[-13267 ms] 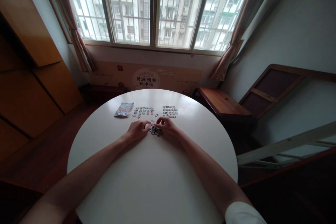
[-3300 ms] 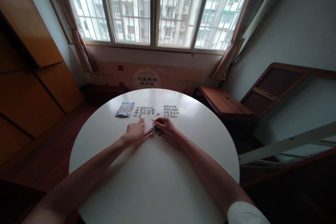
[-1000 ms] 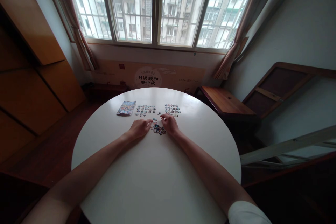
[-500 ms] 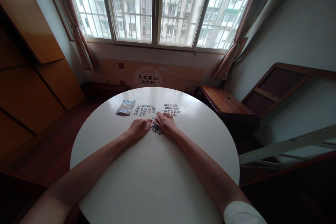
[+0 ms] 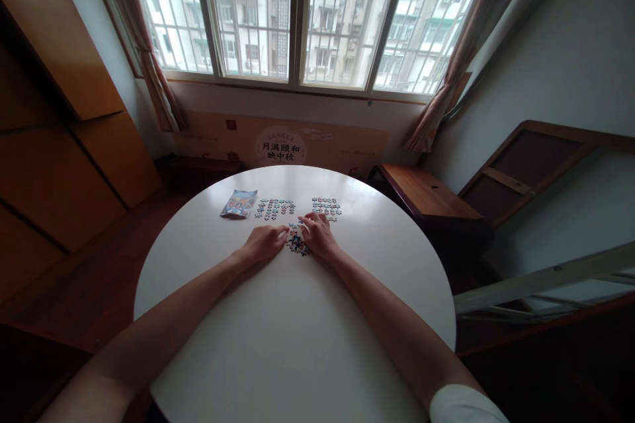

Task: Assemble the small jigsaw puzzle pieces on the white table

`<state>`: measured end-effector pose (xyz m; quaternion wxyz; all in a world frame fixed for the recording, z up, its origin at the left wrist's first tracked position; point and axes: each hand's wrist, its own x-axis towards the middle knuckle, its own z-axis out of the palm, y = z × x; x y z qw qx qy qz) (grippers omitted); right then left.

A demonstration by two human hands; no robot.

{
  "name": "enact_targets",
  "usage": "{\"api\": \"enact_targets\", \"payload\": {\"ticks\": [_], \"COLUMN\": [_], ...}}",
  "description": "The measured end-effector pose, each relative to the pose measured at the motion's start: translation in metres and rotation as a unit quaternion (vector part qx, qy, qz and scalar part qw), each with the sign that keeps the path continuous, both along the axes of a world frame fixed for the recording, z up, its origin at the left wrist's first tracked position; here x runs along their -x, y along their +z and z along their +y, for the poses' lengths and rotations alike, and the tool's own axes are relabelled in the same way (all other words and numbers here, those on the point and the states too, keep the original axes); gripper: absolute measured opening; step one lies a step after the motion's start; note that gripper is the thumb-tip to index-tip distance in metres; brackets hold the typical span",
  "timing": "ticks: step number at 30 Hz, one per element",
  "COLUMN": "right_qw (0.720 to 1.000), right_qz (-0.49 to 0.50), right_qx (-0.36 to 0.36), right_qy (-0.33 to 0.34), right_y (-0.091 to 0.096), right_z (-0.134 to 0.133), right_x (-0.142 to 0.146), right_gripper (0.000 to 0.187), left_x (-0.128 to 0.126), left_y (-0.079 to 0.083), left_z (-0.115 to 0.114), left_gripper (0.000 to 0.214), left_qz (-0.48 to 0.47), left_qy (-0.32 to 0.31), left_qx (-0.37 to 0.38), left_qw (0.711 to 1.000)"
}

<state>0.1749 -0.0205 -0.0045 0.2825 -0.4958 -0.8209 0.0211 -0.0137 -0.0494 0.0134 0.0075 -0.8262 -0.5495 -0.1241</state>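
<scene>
A person's left hand and right hand flank a dark heap of jigsaw pieces on a round white worktop. The right hand partly covers the heap's edge and sits just below a sorted group of pieces; another group lies beside a printed packet, its contents hidden. Left fingers are curled, right forefinger extended; whether either grips a piece cannot be told. Beyond stand a barred window and a lettered panel.
</scene>
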Motion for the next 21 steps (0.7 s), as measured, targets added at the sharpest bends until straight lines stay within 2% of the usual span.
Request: {"api": "enact_targets", "payload": {"ticks": [8, 13, 21], "right_qw": [0.999, 0.996, 0.995], "right_qz": [0.031, 0.042, 0.058], "right_qx": [0.031, 0.049, 0.059], "right_qy": [-0.021, -0.057, -0.049], "right_y": [0.0014, -0.0007, 0.0006], "right_z": [-0.0002, 0.0031, 0.0041], "right_x": [-0.0014, -0.0009, -0.0007], "right_gripper": [0.020, 0.026, 0.018], "left_x": [-0.0013, -0.0004, -0.0001], "left_y": [0.0041, 0.0040, 0.0030], "left_z": [-0.0015, -0.0011, -0.0006], "left_gripper": [0.041, 0.041, 0.041], "left_qz": [-0.003, -0.003, -0.002], "left_qy": [0.003, 0.003, -0.001], "left_qx": [0.016, 0.023, 0.015], "left_qw": [1.000, 1.000, 1.000]}}
